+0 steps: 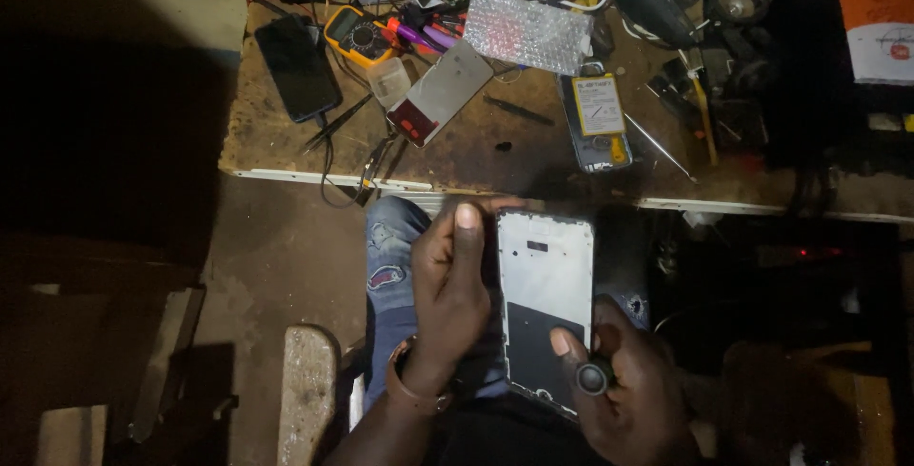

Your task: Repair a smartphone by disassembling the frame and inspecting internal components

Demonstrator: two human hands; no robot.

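My left hand (449,280) grips the left edge of an opened phone frame (545,276), thumb pointing up along its side. The frame is white at the top and dark at the bottom, held over my lap below the workbench. My right hand (624,385) holds the frame's lower right corner, thumb on its face. A small round black object (594,376) sits between the thumb and fingers of that hand. A bracelet circles my left wrist.
On the worn wooden workbench (476,157) lie a black phone (298,66), a yellow multimeter (359,36), a phone back panel (440,92), bubble wrap (526,31), an open phone with battery (597,116), tweezers and tools. A wooden stool edge (307,390) stands at my left.
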